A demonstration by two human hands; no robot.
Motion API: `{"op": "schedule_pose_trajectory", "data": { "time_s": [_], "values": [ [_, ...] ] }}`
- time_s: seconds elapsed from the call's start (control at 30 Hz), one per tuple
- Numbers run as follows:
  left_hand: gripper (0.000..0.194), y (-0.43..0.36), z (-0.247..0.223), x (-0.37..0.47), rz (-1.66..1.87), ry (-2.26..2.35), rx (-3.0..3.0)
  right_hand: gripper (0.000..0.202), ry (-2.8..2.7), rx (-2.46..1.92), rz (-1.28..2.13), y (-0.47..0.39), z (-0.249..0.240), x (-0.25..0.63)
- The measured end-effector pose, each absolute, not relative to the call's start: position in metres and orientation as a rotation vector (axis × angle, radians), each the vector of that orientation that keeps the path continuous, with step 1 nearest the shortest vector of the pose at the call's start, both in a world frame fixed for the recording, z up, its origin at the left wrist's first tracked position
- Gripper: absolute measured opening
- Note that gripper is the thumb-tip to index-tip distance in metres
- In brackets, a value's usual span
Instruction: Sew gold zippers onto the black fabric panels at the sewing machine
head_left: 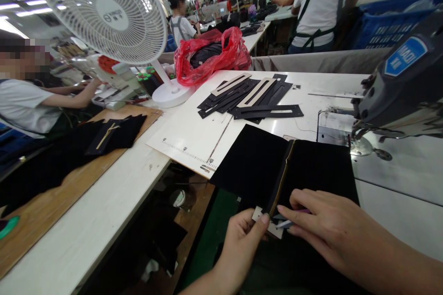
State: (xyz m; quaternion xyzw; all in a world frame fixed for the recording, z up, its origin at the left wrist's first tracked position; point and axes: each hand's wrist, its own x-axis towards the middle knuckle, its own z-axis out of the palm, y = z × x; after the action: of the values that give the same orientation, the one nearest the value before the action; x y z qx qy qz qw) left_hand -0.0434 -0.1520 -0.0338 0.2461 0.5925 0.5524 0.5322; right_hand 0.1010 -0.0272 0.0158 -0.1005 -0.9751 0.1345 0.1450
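Note:
A black fabric panel (318,166) with a brass-toothed zipper (284,173) down its middle hangs over the table's front edge. My left hand (244,237) is closed at the panel's lower end, the thumb pressing on a pale flat strip (276,229) with small holes, beside the zipper's end. My right hand (325,226) is closed around a small tool (284,224) with a light pointed tip and a bit of purple; its exact kind is partly hidden. The tip is close to the zipper's lower end.
Several black and beige slotted strips (256,94) lie on the white table (187,133). A sewing machine (398,78) stands at right, a red plastic bag (214,55) and a white fan (114,14) behind. More black pieces (114,133) lie on the left bench; people work nearby.

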Motion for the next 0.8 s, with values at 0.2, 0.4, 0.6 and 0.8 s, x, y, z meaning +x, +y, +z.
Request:
{"op": "schedule_pose_trajectory", "data": {
  "time_s": [0.2,0.4,0.6,0.8],
  "values": [
    [0.043,-0.153,-0.034,-0.043,1.323,1.434,0.565,0.009,-2.848,-0.355,0.435,-0.027,0.02,0.098],
    [0.042,-0.152,-0.032,-0.046,1.317,1.401,0.593,0.016,-2.972,-0.255,0.7,-0.011,0.032,0.09],
    [0.045,-0.151,-0.032,-0.047,1.306,1.35,0.569,0.02,-2.976,-0.133,1.007,0.006,0.032,0.086],
    [0.046,-0.151,-0.033,-0.047,1.329,1.359,0.594,0.019,-2.977,-0.117,1.196,0.015,0.03,0.084]
  ]
}}
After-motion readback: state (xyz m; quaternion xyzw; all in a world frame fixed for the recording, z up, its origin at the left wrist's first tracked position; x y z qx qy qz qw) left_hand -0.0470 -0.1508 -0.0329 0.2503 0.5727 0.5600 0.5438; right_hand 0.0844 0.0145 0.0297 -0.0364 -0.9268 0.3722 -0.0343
